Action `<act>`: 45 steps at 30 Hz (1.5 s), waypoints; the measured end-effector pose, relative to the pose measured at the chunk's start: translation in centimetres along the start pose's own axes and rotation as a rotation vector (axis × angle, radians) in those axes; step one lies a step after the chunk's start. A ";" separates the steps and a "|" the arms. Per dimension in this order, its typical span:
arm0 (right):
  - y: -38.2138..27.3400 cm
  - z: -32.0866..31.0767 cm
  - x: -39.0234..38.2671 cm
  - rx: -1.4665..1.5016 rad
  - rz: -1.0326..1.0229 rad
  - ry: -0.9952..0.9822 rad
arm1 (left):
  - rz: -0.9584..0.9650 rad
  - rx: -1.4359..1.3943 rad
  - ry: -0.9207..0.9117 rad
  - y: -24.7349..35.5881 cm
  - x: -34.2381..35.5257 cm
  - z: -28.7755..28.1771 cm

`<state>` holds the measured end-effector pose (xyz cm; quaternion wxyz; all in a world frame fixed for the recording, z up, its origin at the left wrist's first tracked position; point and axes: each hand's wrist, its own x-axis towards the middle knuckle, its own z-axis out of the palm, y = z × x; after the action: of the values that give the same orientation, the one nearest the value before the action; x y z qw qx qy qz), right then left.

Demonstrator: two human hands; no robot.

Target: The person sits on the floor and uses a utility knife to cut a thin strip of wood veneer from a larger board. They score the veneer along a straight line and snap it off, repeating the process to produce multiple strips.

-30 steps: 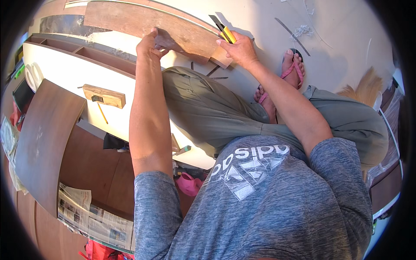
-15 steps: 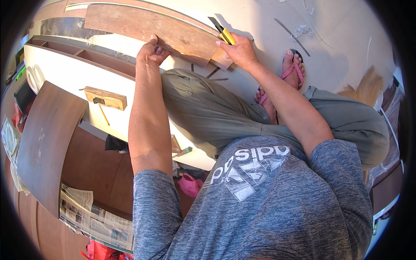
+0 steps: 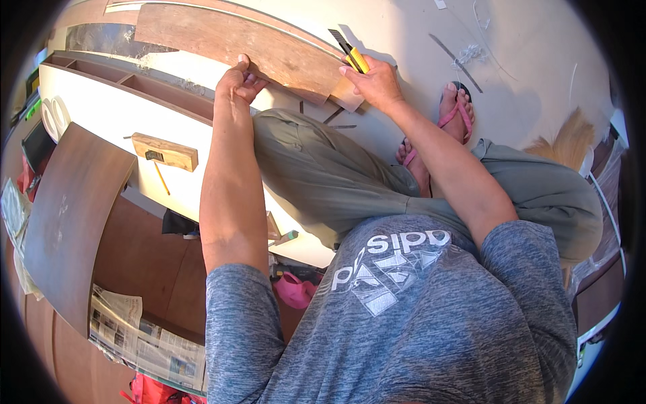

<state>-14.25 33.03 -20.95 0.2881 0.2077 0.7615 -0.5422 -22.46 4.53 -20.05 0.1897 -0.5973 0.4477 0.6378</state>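
Observation:
A long, thin wooden board (image 3: pixel 229 40) slants across the upper part of the view. My left hand (image 3: pixel 239 82) grips its near edge, thumb on top and fingers curled beneath. At the board's right end, my right hand (image 3: pixel 378 84) is closed around a yellow utility knife (image 3: pixel 359 60), its dark blade pointing up and away. The thumb of that hand lies by the board's end. A paler, squarish wooden piece (image 3: pixel 347 96) shows at that end; whether it is joined to the board cannot be made out.
A long box frame (image 3: pixel 161 94) with compartments lies at left, a wooden hand plane (image 3: pixel 165 152) and pencil (image 3: pixel 161 178) on its pale side. A curved brown panel (image 3: pixel 74 222) stands nearer. Dark strips (image 3: pixel 455 62), string (image 3: pixel 471 52) and a broom (image 3: pixel 568 138) lie on the floor.
The view has shifted very slightly. Both hands keep their holds, and the board and utility knife stay almost where they were.

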 end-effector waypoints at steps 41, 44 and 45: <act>-0.7 -0.1 -0.5 0.025 0.014 -0.001 | 0.044 0.118 0.019 -0.3 0.9 -0.2; -0.4 0.0 -0.4 0.020 0.023 0.001 | 0.048 0.122 0.038 -0.3 0.7 0.0; -0.3 0.1 -0.3 0.031 0.018 0.002 | 0.046 0.122 0.050 -0.3 0.7 0.2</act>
<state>-14.20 32.86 -20.55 0.2891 0.2196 0.7512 -0.5513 -22.46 4.65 -20.80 0.1998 -0.5900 0.5041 0.5982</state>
